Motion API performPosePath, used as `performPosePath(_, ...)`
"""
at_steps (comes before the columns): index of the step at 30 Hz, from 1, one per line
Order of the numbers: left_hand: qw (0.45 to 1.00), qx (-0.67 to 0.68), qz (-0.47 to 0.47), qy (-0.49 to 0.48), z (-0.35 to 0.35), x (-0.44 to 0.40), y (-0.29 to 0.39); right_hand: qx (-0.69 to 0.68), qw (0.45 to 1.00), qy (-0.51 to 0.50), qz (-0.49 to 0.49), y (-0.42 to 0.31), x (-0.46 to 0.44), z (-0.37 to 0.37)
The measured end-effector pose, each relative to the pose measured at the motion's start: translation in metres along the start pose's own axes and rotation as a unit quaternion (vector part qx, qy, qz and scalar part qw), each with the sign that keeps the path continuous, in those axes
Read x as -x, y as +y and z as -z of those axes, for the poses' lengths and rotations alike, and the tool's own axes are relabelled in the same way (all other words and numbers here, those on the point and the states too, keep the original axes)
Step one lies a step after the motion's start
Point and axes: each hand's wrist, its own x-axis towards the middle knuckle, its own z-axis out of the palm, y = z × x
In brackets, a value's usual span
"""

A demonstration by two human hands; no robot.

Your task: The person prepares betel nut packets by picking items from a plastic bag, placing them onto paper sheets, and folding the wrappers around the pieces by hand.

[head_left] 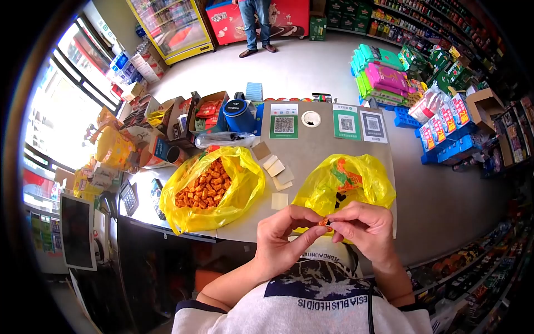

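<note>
Left hand (282,235), right hand (367,229) pinching orange piece (325,224) near edge of counter (321,145); room beyond right yellow bag (370,181)

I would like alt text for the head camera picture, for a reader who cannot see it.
A left hand and right hand hold a small orange-red piece at a shop counter. An open yellow bag of reddish-orange chunks sits to the left; another yellow bag lies open just beyond the hands.
</note>
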Motion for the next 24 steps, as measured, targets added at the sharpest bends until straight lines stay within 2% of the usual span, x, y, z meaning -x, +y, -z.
performPosePath(3,1.000,0.003,-0.001,0.007,0.000,0.000,0.000,0.068,0.995,-0.035,0.062,-0.002,-0.005,0.004)
performPosePath(5,0.999,-0.042,-0.021,-0.006,0.002,-0.001,0.001,0.136,0.982,-0.049,0.117,-0.002,-0.008,0.006)
performPosePath(8,0.996,-0.071,-0.041,-0.016,0.003,-0.003,0.001,0.175,0.972,-0.058,0.144,-0.002,-0.011,0.008)
performPosePath(15,0.995,-0.070,-0.068,-0.010,0.002,-0.004,0.004,0.116,0.983,-0.045,0.138,0.000,-0.014,0.003)
performPosePath(18,0.998,-0.023,-0.065,-0.001,0.001,-0.005,0.001,0.090,0.984,-0.044,0.150,0.003,-0.017,0.003)
performPosePath(24,0.998,-0.003,-0.038,-0.052,0.013,-0.013,0.004,0.060,0.986,-0.048,0.149,0.006,-0.018,0.004)
